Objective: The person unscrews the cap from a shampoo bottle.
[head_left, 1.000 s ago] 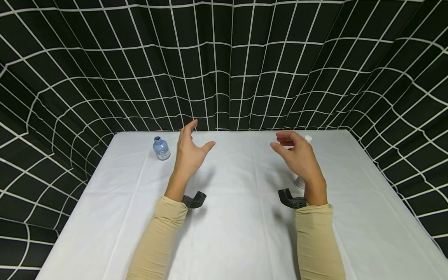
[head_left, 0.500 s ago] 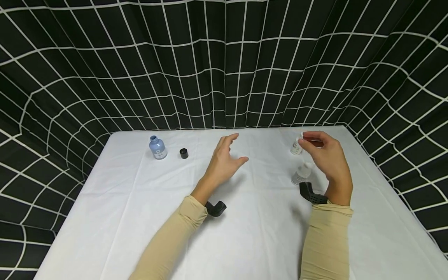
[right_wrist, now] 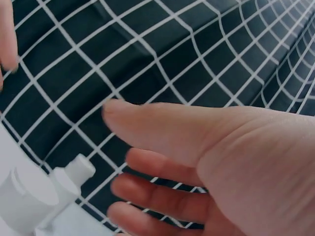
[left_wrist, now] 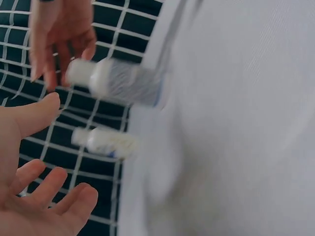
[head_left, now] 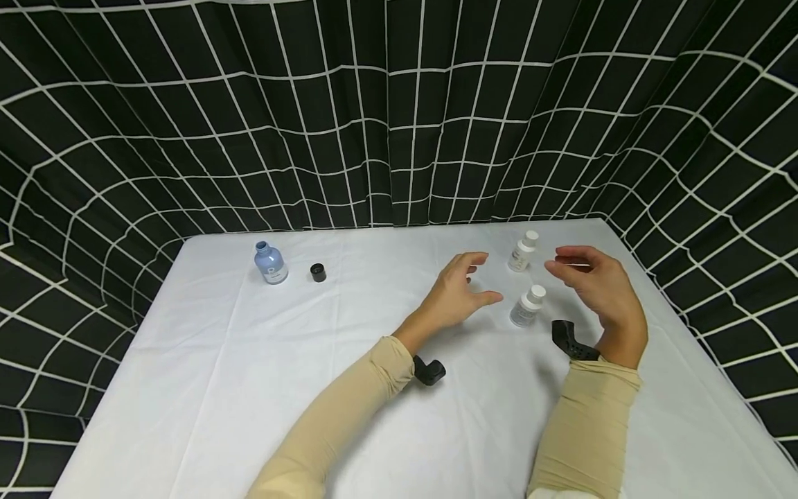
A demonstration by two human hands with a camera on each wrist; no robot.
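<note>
Two white bottles with white caps stand upright toward the right of the table: a front bottle [head_left: 524, 310] and a back bottle [head_left: 520, 256]. My left hand [head_left: 458, 291] hovers just left of them, thumb and fingers spread apart with nothing between them. Right of both bottles is my right hand [head_left: 595, 287], its fingers relaxed and also holding nothing. In the left wrist view the front bottle [left_wrist: 128, 82] appears blurred beyond the left thumb. The right wrist view catches a white bottle [right_wrist: 27, 199] low at the left, apart from the right fingers.
A blue bottle [head_left: 271, 265] without a cap stands at the far left of the table. Beside it sits a small black cap [head_left: 318, 272]. A black curtain [head_left: 386, 138] with a white grid surrounds the white-covered table [head_left: 262, 388] at the back and sides.
Both hands have moved right, the left one much farther, from near the blue bottle to beside the white bottles. The black cap and both white bottles have come into plain view.
</note>
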